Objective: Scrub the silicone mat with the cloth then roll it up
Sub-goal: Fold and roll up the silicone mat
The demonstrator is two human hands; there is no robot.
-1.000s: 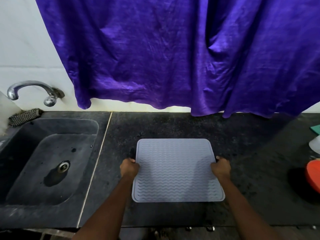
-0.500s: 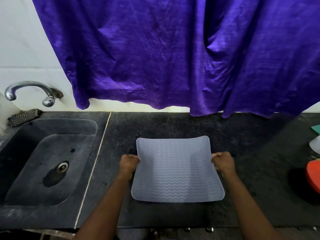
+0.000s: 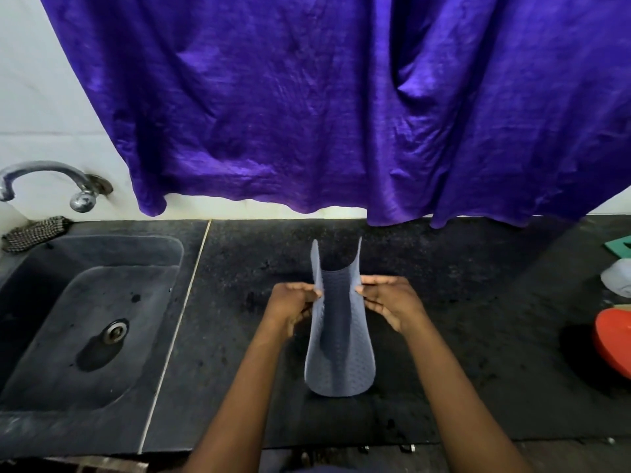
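Observation:
The grey silicone mat point(image 3: 338, 332) is lifted off the black counter point(image 3: 461, 319) and bent into a narrow U, its two side edges raised close together. My left hand point(image 3: 293, 307) pinches the mat's left edge and my right hand point(image 3: 389, 302) pinches its right edge, both near the upper half. The mat's lower end hangs just above or on the counter; I cannot tell which. A dark chequered cloth point(image 3: 34, 232) lies at the back left corner of the sink.
A dark sink point(image 3: 88, 319) with a drain lies to the left, under a metal tap point(image 3: 47, 179). A purple curtain point(image 3: 324, 107) hangs over the back wall. At the right edge sit a red round object point(image 3: 614, 343), a white container point(image 3: 618, 278) and a green item point(image 3: 619, 245).
The mat lay flat with my hands on its side edges; both hands have lifted it and drawn together, folding it into a narrow upright U.

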